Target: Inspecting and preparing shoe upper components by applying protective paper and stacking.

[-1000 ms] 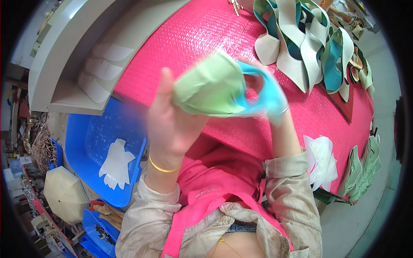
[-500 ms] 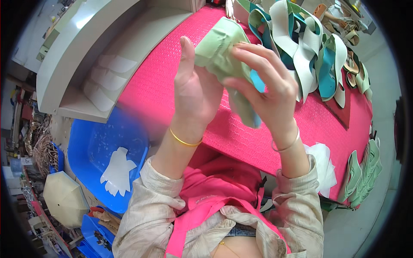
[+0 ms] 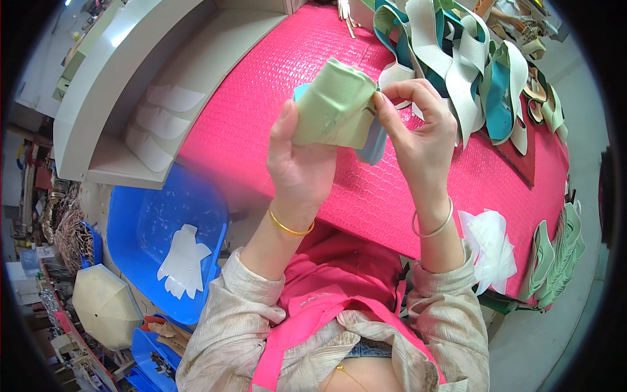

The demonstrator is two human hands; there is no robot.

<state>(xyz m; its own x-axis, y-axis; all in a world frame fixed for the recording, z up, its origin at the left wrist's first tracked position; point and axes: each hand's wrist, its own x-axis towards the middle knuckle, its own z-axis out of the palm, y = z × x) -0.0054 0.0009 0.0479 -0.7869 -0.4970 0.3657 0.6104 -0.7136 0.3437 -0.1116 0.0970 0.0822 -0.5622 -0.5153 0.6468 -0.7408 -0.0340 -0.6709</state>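
A pale green, soft leather-like piece (image 3: 334, 108) with blue backing (image 3: 374, 145) is held up over the pink table covering (image 3: 366, 196); it looks like a shoe upper part. My left hand (image 3: 302, 163) grips it from below and the left, thumb upright along its side and the other fingers hidden behind it. At its upper right edge, my right hand (image 3: 423, 127) pinches the piece between thumb and forefinger. What lies under that pinch is too small to make out.
White and green shoe uppers (image 3: 434, 59) with teal linings crowd the table's far right. Translucent white sheets (image 3: 488, 251) and a stack of green pieces (image 3: 555, 258) lie by the right edge. At left stand a grey shelf (image 3: 121, 153) with white cutouts and a blue bin (image 3: 140, 255).
The green piece has been turned, so a broad, smooth face shows now. Both hands have come slightly lower, and my right fingers have shifted from its face to its right edge.
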